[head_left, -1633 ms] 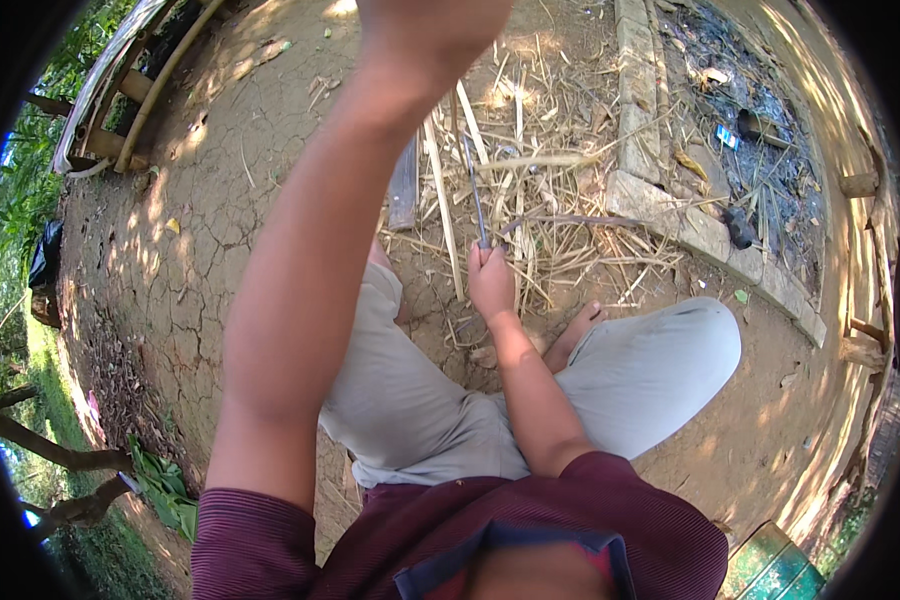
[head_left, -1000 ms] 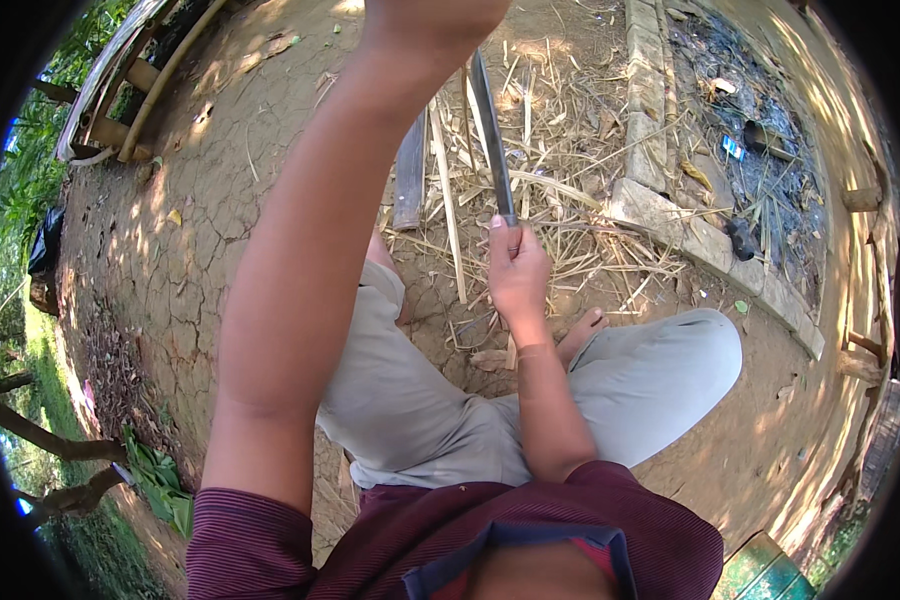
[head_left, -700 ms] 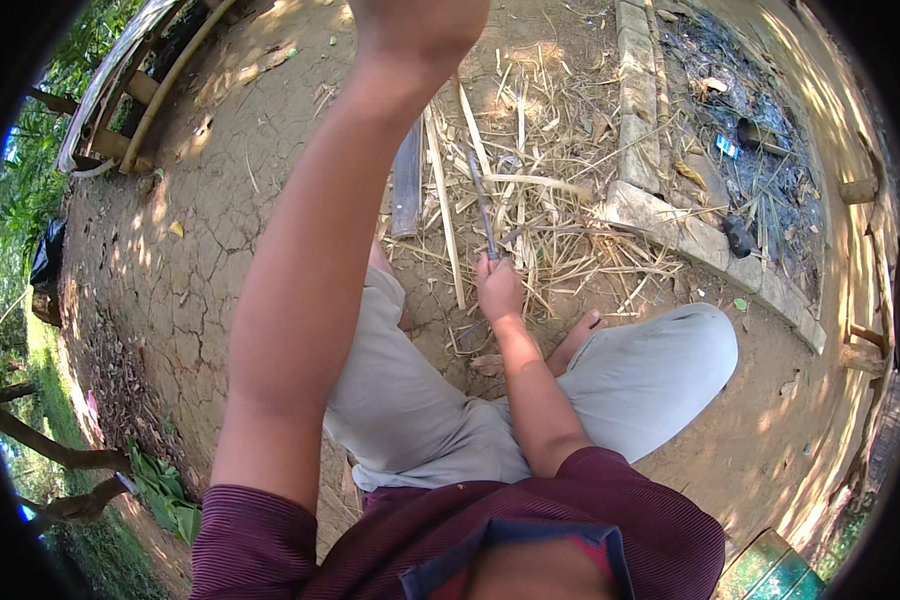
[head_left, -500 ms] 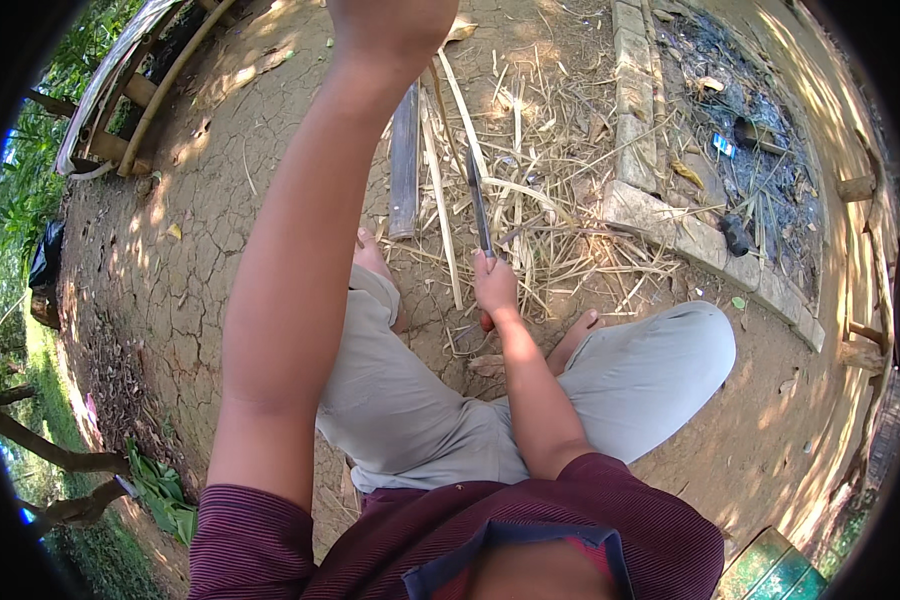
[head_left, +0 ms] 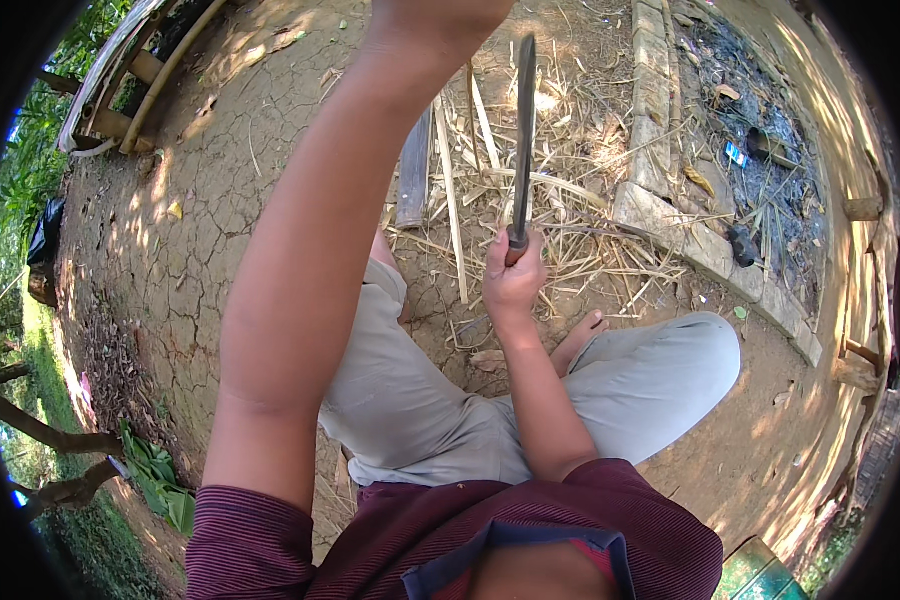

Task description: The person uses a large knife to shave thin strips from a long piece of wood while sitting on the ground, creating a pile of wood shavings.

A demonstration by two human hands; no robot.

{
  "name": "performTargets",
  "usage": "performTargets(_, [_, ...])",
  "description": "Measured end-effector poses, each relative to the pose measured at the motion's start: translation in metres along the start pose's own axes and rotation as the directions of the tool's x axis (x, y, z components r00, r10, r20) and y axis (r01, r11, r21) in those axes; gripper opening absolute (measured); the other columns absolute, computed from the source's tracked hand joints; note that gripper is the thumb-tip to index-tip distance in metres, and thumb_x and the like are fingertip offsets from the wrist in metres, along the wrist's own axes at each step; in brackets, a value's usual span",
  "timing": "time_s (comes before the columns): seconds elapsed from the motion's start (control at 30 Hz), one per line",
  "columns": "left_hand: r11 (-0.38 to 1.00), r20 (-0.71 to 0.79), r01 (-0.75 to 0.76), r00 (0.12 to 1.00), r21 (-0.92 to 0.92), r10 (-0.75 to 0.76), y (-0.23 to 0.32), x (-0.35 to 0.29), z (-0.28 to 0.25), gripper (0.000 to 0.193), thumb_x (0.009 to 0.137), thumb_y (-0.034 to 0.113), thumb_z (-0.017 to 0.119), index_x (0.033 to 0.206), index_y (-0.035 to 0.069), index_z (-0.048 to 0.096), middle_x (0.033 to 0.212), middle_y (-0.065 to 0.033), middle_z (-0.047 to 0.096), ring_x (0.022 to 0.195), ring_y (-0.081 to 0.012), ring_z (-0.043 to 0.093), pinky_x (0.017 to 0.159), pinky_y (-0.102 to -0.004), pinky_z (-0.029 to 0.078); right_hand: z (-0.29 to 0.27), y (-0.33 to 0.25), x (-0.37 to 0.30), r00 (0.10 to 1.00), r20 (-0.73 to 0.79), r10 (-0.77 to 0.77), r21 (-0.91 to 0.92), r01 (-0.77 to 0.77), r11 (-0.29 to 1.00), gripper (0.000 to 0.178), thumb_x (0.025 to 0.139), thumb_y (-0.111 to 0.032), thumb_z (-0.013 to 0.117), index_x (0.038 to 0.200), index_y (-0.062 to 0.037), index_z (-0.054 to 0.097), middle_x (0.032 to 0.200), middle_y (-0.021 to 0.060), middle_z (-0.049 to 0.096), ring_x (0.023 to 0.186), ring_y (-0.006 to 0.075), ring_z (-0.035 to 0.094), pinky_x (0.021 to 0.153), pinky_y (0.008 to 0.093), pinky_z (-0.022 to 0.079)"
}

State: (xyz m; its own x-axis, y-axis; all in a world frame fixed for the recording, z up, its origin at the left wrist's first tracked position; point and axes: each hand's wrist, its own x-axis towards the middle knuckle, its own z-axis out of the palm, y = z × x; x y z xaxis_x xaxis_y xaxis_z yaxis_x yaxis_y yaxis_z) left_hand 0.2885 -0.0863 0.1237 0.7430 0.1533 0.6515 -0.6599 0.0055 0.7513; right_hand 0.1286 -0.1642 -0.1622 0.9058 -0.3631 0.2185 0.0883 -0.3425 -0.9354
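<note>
My right hand [head_left: 515, 280] is wrapped round the handle of a machete [head_left: 524, 130], in front of my lap. Its long dark blade points away from me, raised over the litter of strips. My left arm reaches up, and my left hand [head_left: 440, 22] is cut off by the top edge, its fingers out of sight. From below that hand a thin brown strip [head_left: 471, 115] slants down towards the ground, left of the blade; it appears held there. A pale split strip [head_left: 450, 190] and a dark grey plank [head_left: 413, 175] lie between my feet and the left hand.
Shavings and pale strips [head_left: 580, 245] cover the ground ahead. A brick border [head_left: 660, 215] on the right surrounds dark ash [head_left: 750, 120] with litter. At far left stands a low bamboo-framed structure [head_left: 155, 75]; green leaves [head_left: 155, 480] lie nearer. My bent knees flank the work area.
My right hand has turned the machete so its blade rises and points further upward, away from the strips. My left hand has shifted right, and the thin brown strip has moved with it.
</note>
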Motion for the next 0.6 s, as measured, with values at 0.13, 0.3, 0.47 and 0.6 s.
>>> performTargets(0.13, [0.996, -0.021, 0.054, 0.998, -0.073, -0.056, 0.007, -0.007, 0.009, 0.04, 0.106, 0.023, 0.045, 0.067, 0.015, 0.042, 0.051, 0.0055, 0.036, 0.038, -0.0067, 0.029, 0.034, -0.0243, 0.022, 0.01, 0.121, -0.028, 0.839, 0.208, 0.503, -0.663, -0.257, 0.703, 0.039, 0.099, -0.037, 0.057, 0.109, 0.0007, 0.057, 0.082, 0.0232, 0.07, 0.08, 0.0433, 0.069, 0.07, 0.0505, 0.052])
performTargets(0.3, [0.996, -0.102, 0.076, 0.991, -0.053, -0.081, -0.002, -0.003, 0.002, 0.037, 0.105, 0.022, 0.046, 0.069, 0.014, 0.043, 0.052, 0.0053, 0.036, 0.039, -0.0063, 0.031, 0.035, -0.0247, 0.023, 0.025, 0.124, -0.027, 0.832, 0.215, 0.511, -0.473, -0.37, 0.8, 0.047, 0.1, -0.044, 0.053, 0.085, -0.0002, 0.062, 0.077, 0.0243, 0.068, 0.079, 0.0453, 0.067, 0.071, 0.0524, 0.05])
performTargets(0.47, [0.982, -0.102, 0.163, 0.98, -0.096, -0.172, 0.003, 0.003, -0.015, 0.035, 0.105, 0.021, 0.045, 0.071, 0.012, 0.045, 0.056, 0.0037, 0.039, 0.042, -0.0067, 0.033, 0.036, -0.0243, 0.024, 0.003, 0.049, 0.002, 0.858, 0.252, 0.447, -0.47, -0.295, 0.832, 0.051, 0.099, -0.046, 0.054, 0.085, 0.0017, 0.064, 0.076, 0.0232, 0.068, 0.074, 0.0438, 0.067, 0.069, 0.0504, 0.051])
performTargets(0.6, [0.995, -0.129, -0.028, 0.991, 0.101, 0.041, -0.01, 0.004, -0.01, 0.035, 0.105, 0.023, 0.046, 0.072, 0.012, 0.047, 0.06, 0.0015, 0.042, 0.043, -0.0069, 0.035, 0.036, -0.0245, 0.024, 0.006, 0.002, 0.009, 0.965, 0.167, 0.202, -0.193, -0.168, 0.967, 0.046, 0.099, -0.043, 0.057, 0.091, 0.0021, 0.061, 0.07, 0.0192, 0.066, 0.067, 0.0413, 0.065, 0.063, 0.0489, 0.05])
